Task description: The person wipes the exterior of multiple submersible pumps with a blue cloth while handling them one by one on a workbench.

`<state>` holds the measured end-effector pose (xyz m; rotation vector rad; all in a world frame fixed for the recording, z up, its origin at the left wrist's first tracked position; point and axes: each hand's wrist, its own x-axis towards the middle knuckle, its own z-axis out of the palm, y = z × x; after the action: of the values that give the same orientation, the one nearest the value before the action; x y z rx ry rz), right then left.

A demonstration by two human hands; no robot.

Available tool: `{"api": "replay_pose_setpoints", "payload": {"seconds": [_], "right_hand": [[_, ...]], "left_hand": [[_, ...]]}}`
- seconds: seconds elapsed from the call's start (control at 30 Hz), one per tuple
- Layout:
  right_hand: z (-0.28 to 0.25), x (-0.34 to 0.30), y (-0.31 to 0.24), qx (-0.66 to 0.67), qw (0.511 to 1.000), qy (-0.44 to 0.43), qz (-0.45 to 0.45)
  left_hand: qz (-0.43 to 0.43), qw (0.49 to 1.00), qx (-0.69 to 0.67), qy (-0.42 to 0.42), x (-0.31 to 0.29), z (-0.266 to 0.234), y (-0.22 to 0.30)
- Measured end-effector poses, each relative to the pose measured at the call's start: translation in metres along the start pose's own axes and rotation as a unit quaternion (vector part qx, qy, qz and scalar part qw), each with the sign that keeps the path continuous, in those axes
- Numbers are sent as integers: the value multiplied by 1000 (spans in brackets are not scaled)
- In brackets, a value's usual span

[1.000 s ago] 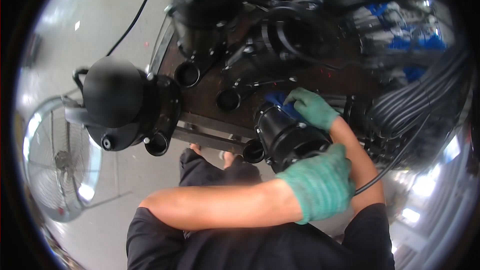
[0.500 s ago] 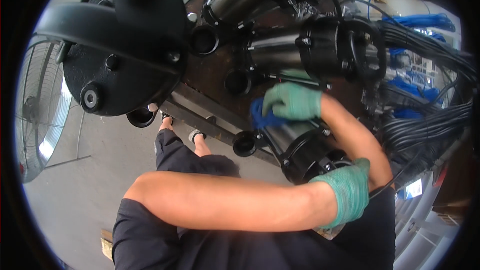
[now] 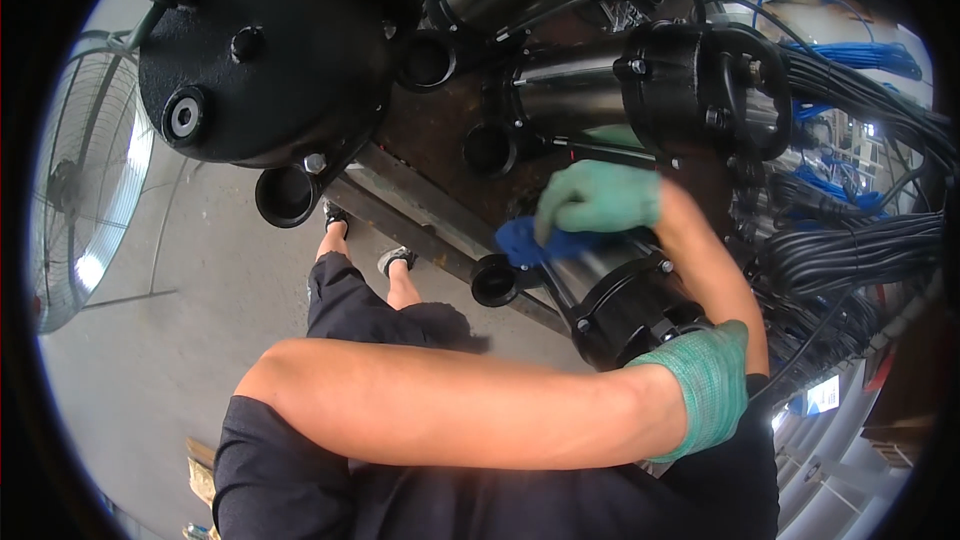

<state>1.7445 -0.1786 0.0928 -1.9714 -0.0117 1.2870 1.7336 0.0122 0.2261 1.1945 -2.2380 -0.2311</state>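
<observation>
A submersible pump (image 3: 630,290) with a steel barrel and black end lies on its side in front of me. My right hand (image 3: 600,198), in a green knitted glove, presses a bunched blue cloth (image 3: 545,243) onto the pump's barrel, fingers curled over it. My left arm reaches across my body. My left hand (image 3: 708,385), also gloved in green, is closed at the pump's near black end, around its handle; its fingers are mostly hidden. The black round port (image 3: 494,281) sticks out at the pump's left end.
Another pump (image 3: 610,90) lies just beyond, with one more behind it. A large black pump (image 3: 270,60) looms at upper left, beside a floor fan (image 3: 90,190). Coiled black cables (image 3: 840,255) hang at right. Another person's legs (image 3: 345,300) show past the metal frame (image 3: 410,230).
My right hand has shifted slightly right, and the blue cloth has spread lower on the barrel. The left hand keeps its place at the pump end. The view has shifted a little.
</observation>
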Motion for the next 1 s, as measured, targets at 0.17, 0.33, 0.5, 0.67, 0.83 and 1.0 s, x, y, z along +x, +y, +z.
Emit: {"api": "replay_pose_setpoints", "payload": {"seconds": [0.17,0.33,0.5,0.67,0.83,1.0], "right_hand": [[-9,-39,-25,151,974,-61,-156],[18,5,36,-1,993,115,14],[22,14,36,-52,965,213,-146],[31,-16,73,87,963,228,118],[138,-39,132,227,781,578,65],[239,-18,142,361,585,726,-4]], "left_hand": [[129,986,-73,-75,26,12,-21],[119,981,-116,-98,23,6,-31],[105,993,-30,-52,8,6,-21],[-1,996,-51,77,-8,24,-6],[2,996,-72,50,-17,-1,-29],[13,991,-84,101,5,0,-32]]}}
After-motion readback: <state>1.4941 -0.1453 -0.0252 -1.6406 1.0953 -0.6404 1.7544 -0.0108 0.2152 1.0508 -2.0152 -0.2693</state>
